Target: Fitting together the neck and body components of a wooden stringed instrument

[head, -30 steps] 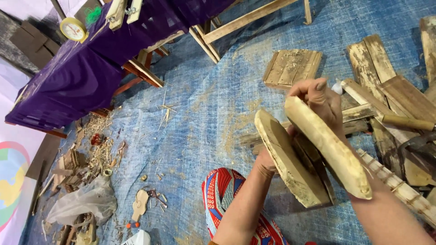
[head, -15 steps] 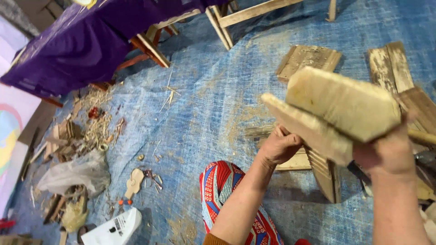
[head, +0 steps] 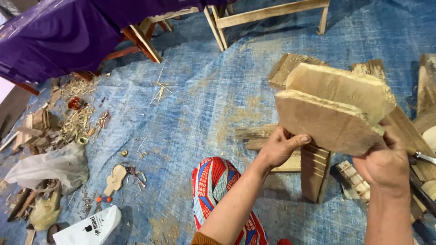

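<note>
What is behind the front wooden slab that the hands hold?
Behind the front slab stands a second slab, its top showing. Its lower part, and the floor pieces behind, are covered.

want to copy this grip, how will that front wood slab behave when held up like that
The front wood slab looks stiff: no sag between the left hand and right hand. Thick, so probably fairly heavy. Its rough surface likely resists slipping.

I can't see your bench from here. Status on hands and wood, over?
Left hand grips lower slab. Right hand holds both slabs; upper slab stacked behind. Ridged block and planks lie underneath on blue tarp.
</note>
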